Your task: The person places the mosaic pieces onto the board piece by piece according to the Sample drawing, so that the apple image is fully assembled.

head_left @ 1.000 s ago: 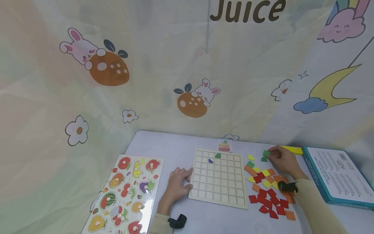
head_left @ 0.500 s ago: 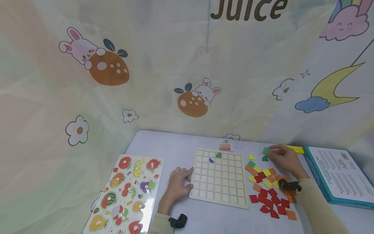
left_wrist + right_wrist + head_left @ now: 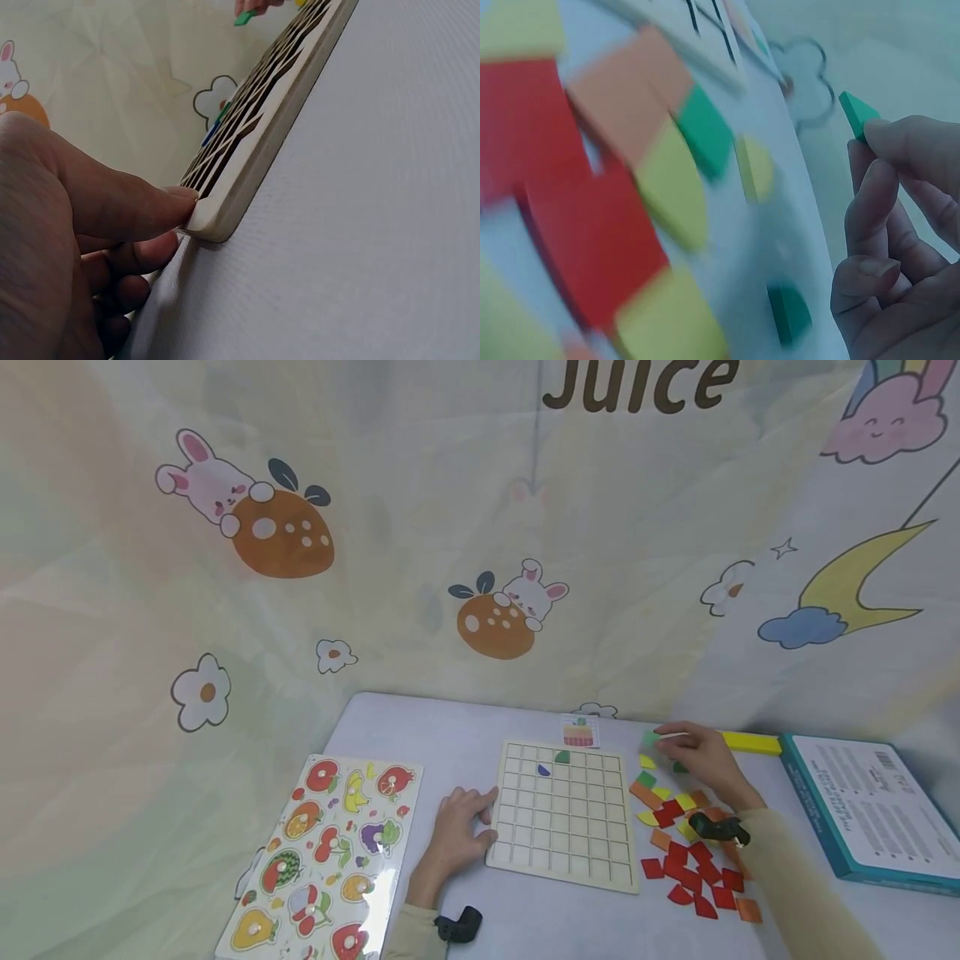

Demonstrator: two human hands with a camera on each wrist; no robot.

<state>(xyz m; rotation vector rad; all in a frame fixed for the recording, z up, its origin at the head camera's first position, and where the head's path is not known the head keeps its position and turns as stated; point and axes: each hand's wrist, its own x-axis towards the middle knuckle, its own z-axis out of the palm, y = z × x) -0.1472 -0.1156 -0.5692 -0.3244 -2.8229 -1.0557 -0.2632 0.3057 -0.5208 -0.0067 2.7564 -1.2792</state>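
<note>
A wooden grid board (image 3: pixel 562 814) lies on the table with a green piece (image 3: pixel 561 757) and a blue piece (image 3: pixel 542 770) in its top rows. My left hand (image 3: pixel 457 835) rests at the board's left edge, its thumb pressed against the corner (image 3: pixel 206 217). My right hand (image 3: pixel 701 756) pinches a small green tile (image 3: pixel 649 739) (image 3: pixel 857 112) above the table, right of the board's top corner. Below it lies a heap of red, orange, yellow and green tiles (image 3: pixel 686 852) (image 3: pixel 607 202).
A fruit peg puzzle (image 3: pixel 322 860) lies at the left. A small picture card (image 3: pixel 578 732) sits behind the board. A yellow bar (image 3: pixel 750 742) and a teal box (image 3: pixel 870 810) are at the right. A printed curtain hangs close behind the table.
My right hand has lifted the green tile off the table and carried it left toward the board's top right corner. The left hand has stayed at the board's edge.
</note>
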